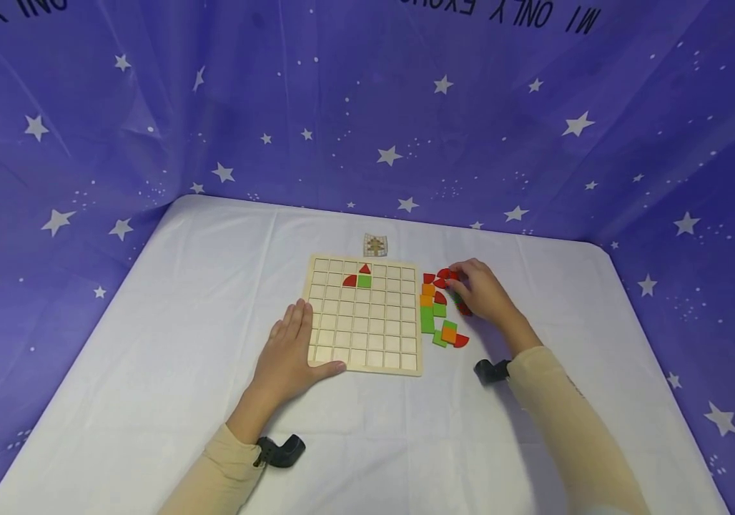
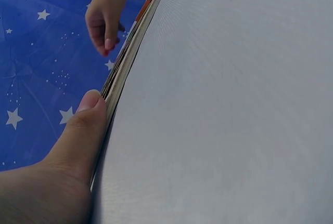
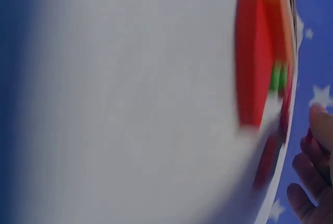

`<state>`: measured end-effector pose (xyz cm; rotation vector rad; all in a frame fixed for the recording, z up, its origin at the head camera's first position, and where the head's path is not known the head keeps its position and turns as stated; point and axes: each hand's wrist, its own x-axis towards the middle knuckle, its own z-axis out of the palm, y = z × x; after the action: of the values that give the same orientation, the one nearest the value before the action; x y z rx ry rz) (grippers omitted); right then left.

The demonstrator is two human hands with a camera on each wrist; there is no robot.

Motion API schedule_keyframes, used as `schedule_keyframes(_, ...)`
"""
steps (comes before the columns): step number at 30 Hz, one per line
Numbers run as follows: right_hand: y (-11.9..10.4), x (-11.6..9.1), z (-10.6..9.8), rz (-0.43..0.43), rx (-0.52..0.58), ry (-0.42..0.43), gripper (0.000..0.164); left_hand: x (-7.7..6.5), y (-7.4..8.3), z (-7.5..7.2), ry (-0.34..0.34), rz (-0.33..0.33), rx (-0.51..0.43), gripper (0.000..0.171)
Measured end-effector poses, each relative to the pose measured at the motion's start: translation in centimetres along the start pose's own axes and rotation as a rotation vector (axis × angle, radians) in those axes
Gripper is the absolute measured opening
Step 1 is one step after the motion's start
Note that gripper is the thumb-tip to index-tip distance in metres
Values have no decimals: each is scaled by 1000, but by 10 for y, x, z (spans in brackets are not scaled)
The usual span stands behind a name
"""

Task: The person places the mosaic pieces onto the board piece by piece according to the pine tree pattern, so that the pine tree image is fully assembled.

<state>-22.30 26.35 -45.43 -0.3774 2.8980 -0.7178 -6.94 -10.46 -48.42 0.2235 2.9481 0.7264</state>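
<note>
A wooden grid board [image 1: 377, 310] lies on the table, with a red triangle piece [image 1: 364, 270], a green square piece [image 1: 364, 282] and a red quarter-circle piece [image 1: 350, 281] in its upper cells. My left hand [image 1: 286, 355] rests at the board's lower left corner, fingers extended along the left side and thumb at the near edge. To the right of the board, my right hand [image 1: 483, 292] is over the loose pieces. Its thumb and fingers pinch a small red piece [image 3: 309, 136], mostly hidden, whose shape I cannot tell.
Loose red, orange and green pieces [image 1: 427, 320] lie along the board's right side, some overlapping. A small card with a tree pattern [image 1: 376, 245] lies beyond the far edge. White cloth covers the table [image 1: 149, 343]; a purple star-printed curtain [image 1: 316, 107] hangs behind.
</note>
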Motion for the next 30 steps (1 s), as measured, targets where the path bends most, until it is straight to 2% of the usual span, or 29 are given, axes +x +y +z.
schedule_keyframes(8, -48, 7, 17, -151, 43, -35, 37, -1, 1, 0, 3, 6, -7, 128)
schedule_keyframes(14, -75, 15, 34, -250, 1, -62, 34, -1, 1, 1, 1, 6, -3, 128)
schedule_keyframes(21, -91, 24, 55, -343, -95, -59, 31, 0, 4, -1, 13, 17, -10, 127)
schedule_keyframes(30, -98, 27, 61, -371, -168, -32, 31, 0, 1, 1, 17, 12, 7, 127)
